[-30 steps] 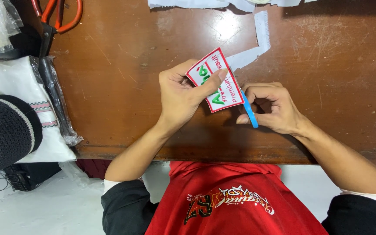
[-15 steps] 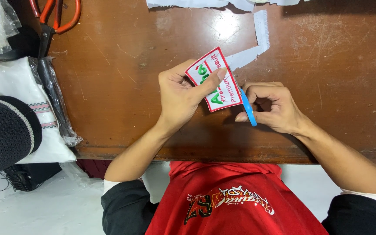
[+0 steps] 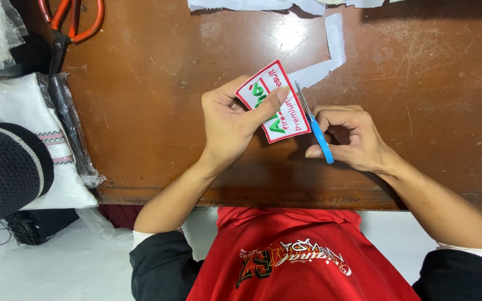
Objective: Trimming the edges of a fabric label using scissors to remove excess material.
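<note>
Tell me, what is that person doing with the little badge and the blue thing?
A person sits at a brown wooden table. The left hand holds up a small white patch with a red border. The right hand grips small blue-handled snips, their blades at the patch's edge. White fabric scraps lie beyond, and orange-handled scissors rest at the table's far corner.
</note>
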